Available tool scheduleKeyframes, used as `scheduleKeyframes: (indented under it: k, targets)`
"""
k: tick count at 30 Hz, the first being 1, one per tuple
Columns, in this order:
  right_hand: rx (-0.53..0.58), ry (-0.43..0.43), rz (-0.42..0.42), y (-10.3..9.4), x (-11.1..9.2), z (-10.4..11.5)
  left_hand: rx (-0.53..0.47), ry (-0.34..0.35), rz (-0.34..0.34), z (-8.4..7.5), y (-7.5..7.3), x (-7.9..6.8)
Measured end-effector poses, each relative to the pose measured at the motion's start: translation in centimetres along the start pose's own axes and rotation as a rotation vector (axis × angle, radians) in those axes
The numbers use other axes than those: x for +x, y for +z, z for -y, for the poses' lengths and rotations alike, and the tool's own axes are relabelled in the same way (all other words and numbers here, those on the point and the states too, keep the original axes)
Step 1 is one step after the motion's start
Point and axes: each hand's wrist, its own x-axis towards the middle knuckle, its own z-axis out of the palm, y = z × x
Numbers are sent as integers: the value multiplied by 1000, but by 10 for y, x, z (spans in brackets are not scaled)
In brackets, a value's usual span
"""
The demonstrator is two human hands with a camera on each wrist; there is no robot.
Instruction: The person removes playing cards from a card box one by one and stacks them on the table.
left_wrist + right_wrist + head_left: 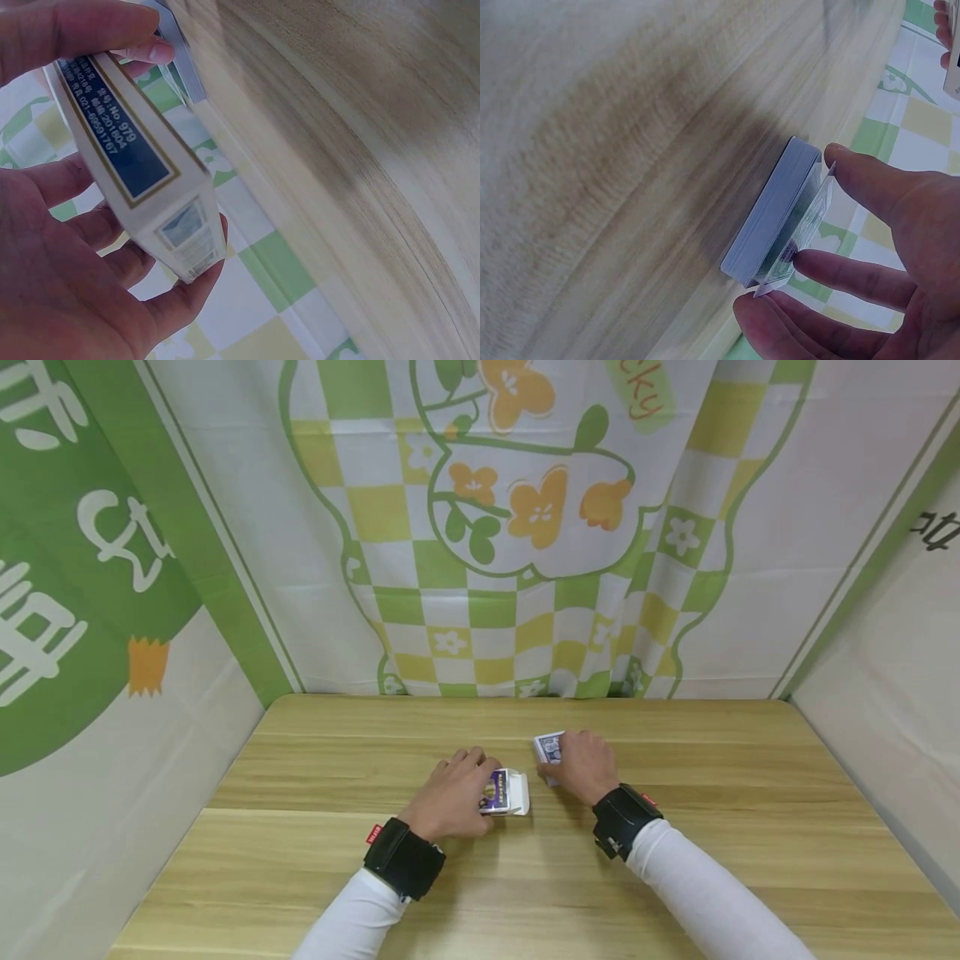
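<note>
My left hand (450, 793) grips a playing-card box (494, 793), with the thumb along one side and the fingers round the other. The box has a purple printed face, and its white end flap (521, 793) stands open towards the right. In the left wrist view, a dark blue label with white print runs along the side of the box (124, 135). My right hand (588, 766) is over a deck of playing cards (769, 214) lying on the table. Between thumb and fingertips it pinches a slightly bowed card (810, 217) by its ends, tilted up off the deck.
The wooden table (705, 835) reaches back to a green-and-white checked curtain (495, 635). Printed cloth hangs (225, 710) on the left and right sides too. Black bands (405, 858) with cameras are strapped round both wrists.
</note>
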Motion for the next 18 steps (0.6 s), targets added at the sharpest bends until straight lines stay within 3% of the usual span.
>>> scheduleKeyframes:
  k: [18]
  targets:
    - [16, 28, 20, 1, 1, 1, -17, -11, 16, 1, 3, 0]
